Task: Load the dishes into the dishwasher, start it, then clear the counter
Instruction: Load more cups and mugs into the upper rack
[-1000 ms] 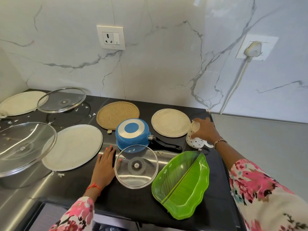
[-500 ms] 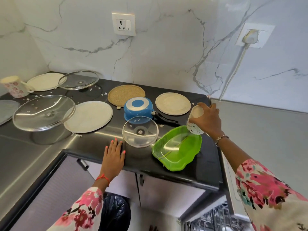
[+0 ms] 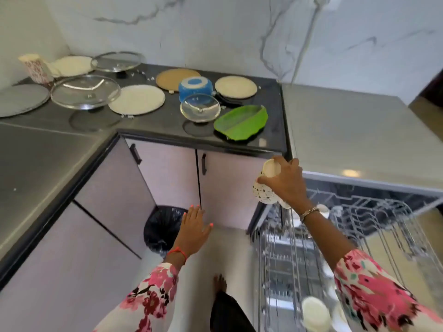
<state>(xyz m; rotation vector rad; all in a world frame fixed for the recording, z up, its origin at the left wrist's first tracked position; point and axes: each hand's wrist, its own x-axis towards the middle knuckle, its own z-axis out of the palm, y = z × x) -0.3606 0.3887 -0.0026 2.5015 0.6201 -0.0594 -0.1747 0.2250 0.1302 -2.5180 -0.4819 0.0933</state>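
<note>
My right hand [image 3: 286,182] grips a white patterned mug [image 3: 265,191], tilted, in the air below the counter edge and just left of the open dishwasher's upper rack [image 3: 374,226]. My left hand [image 3: 194,230] hangs open with fingers spread in front of the cabinet doors, holding nothing. On the black counter [image 3: 167,125] lie a green leaf-shaped tray [image 3: 242,121], a small glass lid [image 3: 200,110], an upturned blue saucepan [image 3: 195,88], two larger glass lids [image 3: 85,92], several cream plates [image 3: 137,99] and a cork mat [image 3: 173,76]. A floral mug [image 3: 34,68] stands far left.
The pulled-out wire racks hold a few white pieces, one of them a round dish [image 3: 314,313] near the bottom. A black-lined bin [image 3: 161,227] stands on the floor by the cabinet [image 3: 167,173]. A cable [image 3: 305,41] runs down the marble wall. My foot [image 3: 219,282] is on the floor.
My right hand lifted the white mug off the counter and carried it down toward the dishwasher. My left hand left the counter edge and dropped lower. The view swung down and right.
</note>
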